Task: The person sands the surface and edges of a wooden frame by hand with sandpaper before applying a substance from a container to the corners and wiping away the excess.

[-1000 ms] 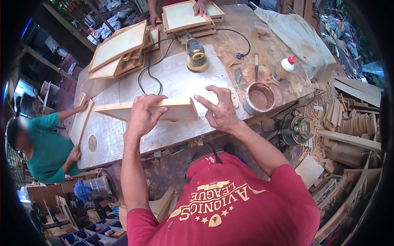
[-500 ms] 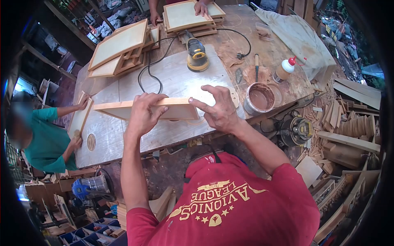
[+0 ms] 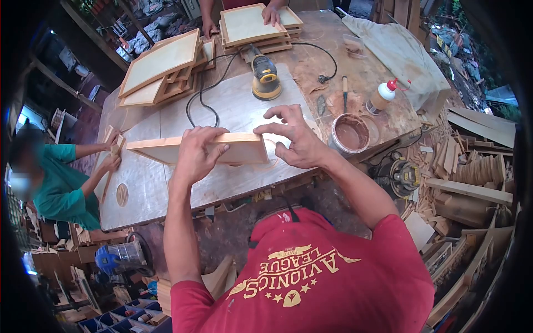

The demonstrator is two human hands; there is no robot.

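My left hand [image 3: 195, 152] grips a light wooden framed panel [image 3: 244, 151], its fingers over the top edge and its thumb on the near face. The panel stands tilted on edge above the worktable [image 3: 150, 191]. At the panel's right corner is my right hand [image 3: 300, 139], its index fingertip touching the wood and its other fingers and thumb spread apart. Right of that hand stands a tub of brown paste [image 3: 351, 134]. A yellow and black sander [image 3: 266, 83] rests beyond the panel, its cord curling across the table.
Stacked framed panels [image 3: 161, 64] lie at the far left; another stack [image 3: 244, 25] is under a co-worker's hand. A person in a green shirt [image 3: 66, 177] handles a panel at left. A glue bottle [image 3: 381, 98], a thin-bladed tool [image 3: 345, 91] and a cloth [image 3: 397, 53] lie at right.
My right hand's index finger has bent at the panel's corner and the hand has shifted slightly. The green-shirted person's lower hand has moved up along their panel. My left hand keeps its grip.
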